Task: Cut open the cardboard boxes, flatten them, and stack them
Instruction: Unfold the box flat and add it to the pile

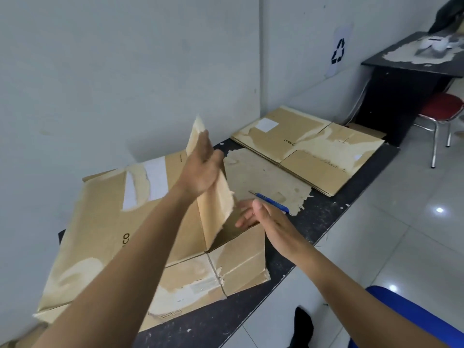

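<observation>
Fingers (204, 144) of the left hand (200, 169) lie straight against a raised flap (216, 197), propping it upright so the cardboard box (105, 222) on the bench (326, 217) stays open. Right hand (261, 217) hangs spread and empty near a blue cutter (272, 202). Flattened boxes (308, 149) are stacked beyond; nothing blocks them.

left grip (200, 169) raised, right grip (261, 217) spread
</observation>
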